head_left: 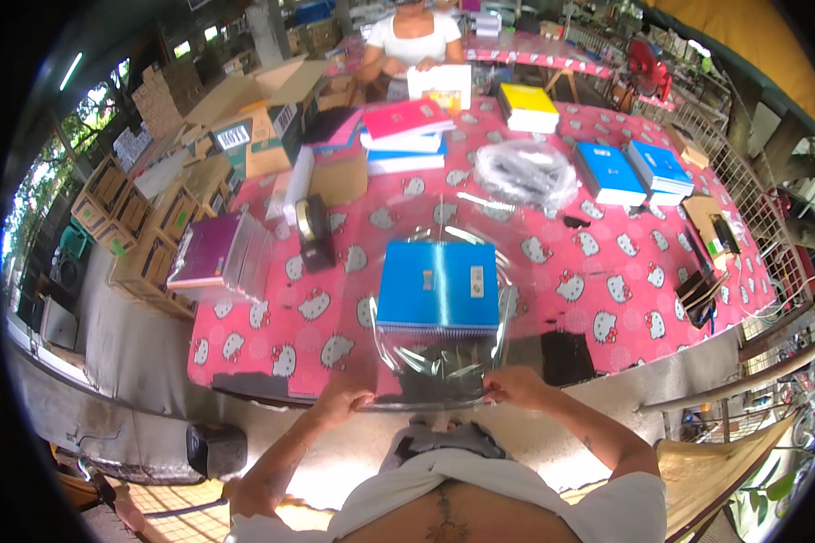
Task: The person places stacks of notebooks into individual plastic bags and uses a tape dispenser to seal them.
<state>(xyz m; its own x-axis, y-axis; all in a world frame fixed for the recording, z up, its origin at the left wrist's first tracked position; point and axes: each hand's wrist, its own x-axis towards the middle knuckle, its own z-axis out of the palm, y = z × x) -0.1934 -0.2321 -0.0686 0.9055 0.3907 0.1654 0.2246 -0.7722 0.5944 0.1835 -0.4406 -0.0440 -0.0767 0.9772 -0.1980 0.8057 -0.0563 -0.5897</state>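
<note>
Straight ahead of me a blue spiral-bound notebook lies on the pink patterned table, inside a clear plastic bag. The bag's near end reaches to the table's front edge. Its left corner is pinched in my left hand, its right corner in my right hand; the fingers of both are closed. A tape dispenser stands beyond my left hand. Purple notebooks in clear plastic sit at the table's left edge.
Pink and blue notebooks are stacked farther back, near an opened carton. Bundled clear plastic lies right of centre. More blue notebooks and a yellow stack stand behind it. Across the table a person handles a white item.
</note>
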